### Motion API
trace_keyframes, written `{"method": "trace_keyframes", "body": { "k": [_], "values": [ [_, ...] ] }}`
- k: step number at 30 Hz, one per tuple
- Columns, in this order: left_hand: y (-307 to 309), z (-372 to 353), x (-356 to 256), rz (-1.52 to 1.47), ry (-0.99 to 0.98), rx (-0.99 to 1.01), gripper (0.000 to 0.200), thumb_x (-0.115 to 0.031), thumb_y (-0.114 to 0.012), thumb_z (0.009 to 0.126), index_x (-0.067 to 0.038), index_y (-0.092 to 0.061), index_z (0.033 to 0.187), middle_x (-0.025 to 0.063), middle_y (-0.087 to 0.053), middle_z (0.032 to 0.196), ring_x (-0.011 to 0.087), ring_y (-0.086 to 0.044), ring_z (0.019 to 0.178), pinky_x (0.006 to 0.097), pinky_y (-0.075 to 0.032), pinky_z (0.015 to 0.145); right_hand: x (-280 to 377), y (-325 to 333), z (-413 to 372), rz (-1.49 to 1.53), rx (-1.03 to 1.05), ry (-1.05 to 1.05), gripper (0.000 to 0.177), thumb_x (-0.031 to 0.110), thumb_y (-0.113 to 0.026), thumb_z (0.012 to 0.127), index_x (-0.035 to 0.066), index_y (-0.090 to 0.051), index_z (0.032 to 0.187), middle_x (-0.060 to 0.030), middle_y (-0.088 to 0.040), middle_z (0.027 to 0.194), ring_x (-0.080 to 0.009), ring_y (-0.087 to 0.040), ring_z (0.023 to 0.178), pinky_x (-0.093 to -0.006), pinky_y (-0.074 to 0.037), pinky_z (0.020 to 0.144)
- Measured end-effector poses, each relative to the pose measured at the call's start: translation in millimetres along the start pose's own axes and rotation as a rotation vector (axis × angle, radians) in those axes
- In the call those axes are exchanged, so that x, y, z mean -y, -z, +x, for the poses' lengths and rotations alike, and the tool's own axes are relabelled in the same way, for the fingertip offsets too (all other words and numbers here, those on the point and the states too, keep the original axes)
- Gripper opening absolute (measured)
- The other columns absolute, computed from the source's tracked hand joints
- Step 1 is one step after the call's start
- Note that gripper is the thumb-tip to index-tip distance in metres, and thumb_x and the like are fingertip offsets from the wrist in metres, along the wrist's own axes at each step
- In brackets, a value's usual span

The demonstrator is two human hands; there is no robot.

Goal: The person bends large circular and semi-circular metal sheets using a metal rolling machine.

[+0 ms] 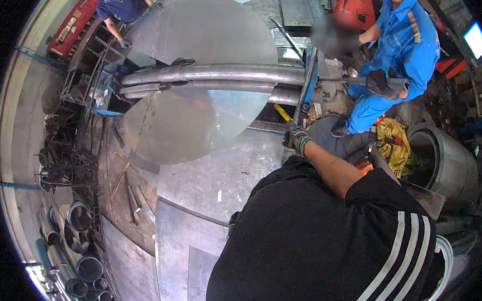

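Note:
My right hand (299,139), in a grey patterned glove, is closed around the lower end of a long dark metal bar (309,80), which stands beside the end of the rollers. Just left of it is a yellow handle (282,113). Long shiny metal rollers (239,73) run across the view. A round metal sheet (214,29) lies on their far side, and a rounded sheet (182,128) shows on the near side. At the edge of my black shirt, a small grey patch may be my left hand (231,224); its fingers are hidden.
A person in blue coveralls (402,44) stands at right, a gloved hand (383,84) on the roller's shaft. Another person (120,5) is at the far left, near the round sheet. A large metal cylinder (447,164), a yellow bundle (392,145) and several pipes (89,268) stand around.

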State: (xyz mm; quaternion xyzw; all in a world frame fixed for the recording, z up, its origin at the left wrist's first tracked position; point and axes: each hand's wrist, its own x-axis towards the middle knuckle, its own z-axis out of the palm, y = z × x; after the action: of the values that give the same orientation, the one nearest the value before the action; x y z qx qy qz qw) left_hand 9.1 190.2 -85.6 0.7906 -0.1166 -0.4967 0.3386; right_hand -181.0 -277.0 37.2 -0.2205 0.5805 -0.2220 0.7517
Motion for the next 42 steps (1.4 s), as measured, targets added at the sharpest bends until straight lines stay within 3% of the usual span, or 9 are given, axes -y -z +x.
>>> {"method": "trace_keyframes", "body": {
  "k": [12,17,21,23,25,27,36,38,42],
  "values": [
    [-11.7,0.2,4.5,-0.034,-0.005,-0.012,0.053,-0.034,-0.066,0.089,-0.001,-0.052,0.127,0.0127,-0.063,0.115,0.0237,-0.059,0.103,0.0363,-0.048,0.088,-3.0,5.8,15.9,0.11,0.06,-0.087,0.039,0.05,-0.053,0.093,0.012,-0.052,0.098,-0.0073,-0.051,0.074,-0.0241,-0.053,0.062,-0.0471,-0.055,0.06],
    [-16.2,5.2,10.6,-0.062,-0.025,-0.012,0.053,-0.034,-0.067,0.089,-0.001,-0.052,0.128,0.0127,-0.064,0.115,0.0236,-0.059,0.102,0.0363,-0.048,0.088,-0.5,6.3,6.4,0.065,-0.036,-0.057,0.041,0.053,-0.055,0.09,0.013,-0.052,0.098,-0.0073,-0.051,0.073,-0.0285,-0.052,0.061,-0.0547,-0.052,0.064],
    [-22.0,15.6,27.6,-0.168,-0.052,0.016,0.054,-0.035,-0.067,0.089,-0.001,-0.051,0.128,0.0127,-0.064,0.115,0.0236,-0.059,0.102,0.0364,-0.048,0.088,-2.2,12.9,12.7,0.066,-0.015,-0.061,0.041,0.054,-0.055,0.09,0.013,-0.051,0.096,-0.0073,-0.05,0.069,-0.0279,-0.053,0.061,-0.0541,-0.051,0.062],
    [-25.9,24.7,40.8,-0.423,-0.309,0.131,0.054,-0.035,-0.067,0.089,-0.001,-0.051,0.128,0.0127,-0.064,0.115,0.0236,-0.059,0.102,0.0364,-0.048,0.088,-2.5,14.6,18.1,0.043,-0.007,-0.077,0.04,0.052,-0.055,0.091,0.012,-0.051,0.095,-0.0074,-0.049,0.067,-0.0273,-0.054,0.06,-0.0518,-0.051,0.059],
    [-26.5,28.0,46.1,-0.611,-0.729,0.298,0.056,-0.037,-0.067,0.088,-0.001,-0.051,0.128,0.0133,-0.064,0.115,0.0234,-0.059,0.102,0.0363,-0.048,0.088,-7.5,17.8,24.5,0.022,-0.004,-0.032,0.038,0.051,-0.056,0.091,0.013,-0.051,0.094,-0.006,-0.048,0.063,-0.0246,-0.052,0.054,-0.0465,-0.049,0.051],
    [-22.5,2.8,1.5,-0.021,-0.007,-0.054,0.056,-0.037,-0.067,0.089,-0.001,-0.051,0.129,0.0134,-0.063,0.117,0.0237,-0.059,0.104,0.0359,-0.048,0.09,-9.9,20.8,28.9,0.009,-0.001,0.02,0.036,0.049,-0.057,0.09,0.014,-0.052,0.093,-0.0046,-0.047,0.059,-0.0221,-0.05,0.048,-0.0419,-0.047,0.044],
    [-27.8,-6.6,3.6,-0.009,0.01,-0.006,0.053,-0.04,-0.064,0.089,-0.002,-0.055,0.125,0.0136,-0.064,0.116,0.0246,-0.059,0.105,0.0361,-0.047,0.091,0.2,15.8,5.7,0.045,0.048,-0.019,0.031,0.044,-0.062,0.088,0.015,-0.054,0.09,-0.0029,-0.047,0.059,-0.0209,-0.049,0.048,-0.0395,-0.048,0.045],
    [-28.6,-7.5,3.5,0.023,0.014,0.018,0.053,-0.04,-0.064,0.089,-0.002,-0.056,0.124,0.0137,-0.065,0.115,0.0249,-0.059,0.105,0.0361,-0.047,0.091,2.7,18.8,8.8,0.1,0.08,-0.123,0.031,0.045,-0.062,0.088,0.015,-0.054,0.091,-0.0024,-0.046,0.059,-0.0211,-0.049,0.05,-0.0392,-0.048,0.047],
    [-33.1,-17.1,1.6,-0.146,-0.03,-0.035,0.051,-0.042,-0.061,0.089,-0.002,-0.059,0.121,0.0147,-0.066,0.113,0.0263,-0.06,0.104,0.0364,-0.046,0.091,4.8,12.5,-6.9,0.043,-0.02,0.004,0.031,0.047,-0.059,0.089,0.017,-0.055,0.09,-0.0017,-0.046,0.059,-0.0211,-0.048,0.051,-0.0391,-0.046,0.048]
  ]
}}
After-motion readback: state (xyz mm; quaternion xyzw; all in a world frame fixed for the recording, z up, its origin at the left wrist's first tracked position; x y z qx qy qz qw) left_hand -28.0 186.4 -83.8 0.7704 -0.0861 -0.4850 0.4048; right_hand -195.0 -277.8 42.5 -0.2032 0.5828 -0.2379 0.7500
